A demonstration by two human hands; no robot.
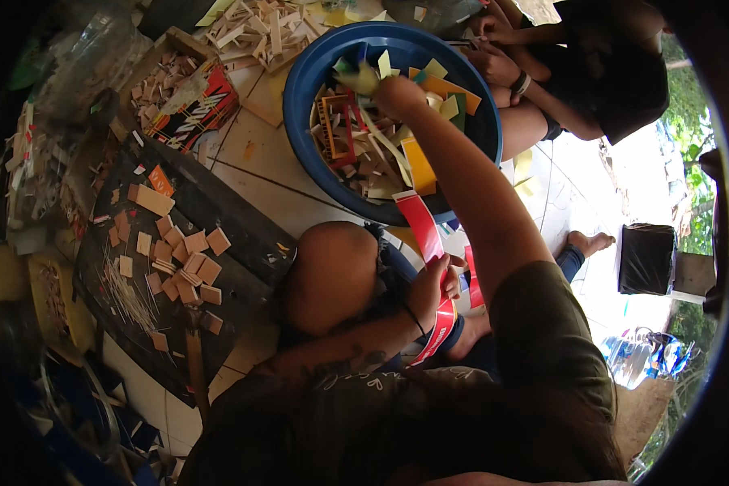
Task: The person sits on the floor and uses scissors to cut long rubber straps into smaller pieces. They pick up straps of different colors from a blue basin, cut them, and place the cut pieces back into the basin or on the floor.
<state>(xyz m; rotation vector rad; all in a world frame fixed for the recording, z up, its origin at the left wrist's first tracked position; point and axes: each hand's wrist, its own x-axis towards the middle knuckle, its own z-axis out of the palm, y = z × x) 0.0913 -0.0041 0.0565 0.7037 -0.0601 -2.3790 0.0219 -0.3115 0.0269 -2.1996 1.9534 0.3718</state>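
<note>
My right hand (398,95) reaches into a big blue basin (300,89) filled with coloured strips and offcuts (364,150) in yellow, red, green and white. Its fingers are buried in the scraps beside a pale yellow piece (358,78), so its grip is hidden. My left hand (434,283) rests by my bent knee (332,275) and holds a long red strip with a white edge (423,231). The strip curves from the basin's near rim down past my hand.
Another person sits at the top right with both hands (494,50) at the basin's far rim. On the left, a dark board (243,235) carries several square wooden tiles (188,263) and thin sticks (128,293). Wood offcuts (259,28) pile at the top. A water bottle (632,358) lies lower right.
</note>
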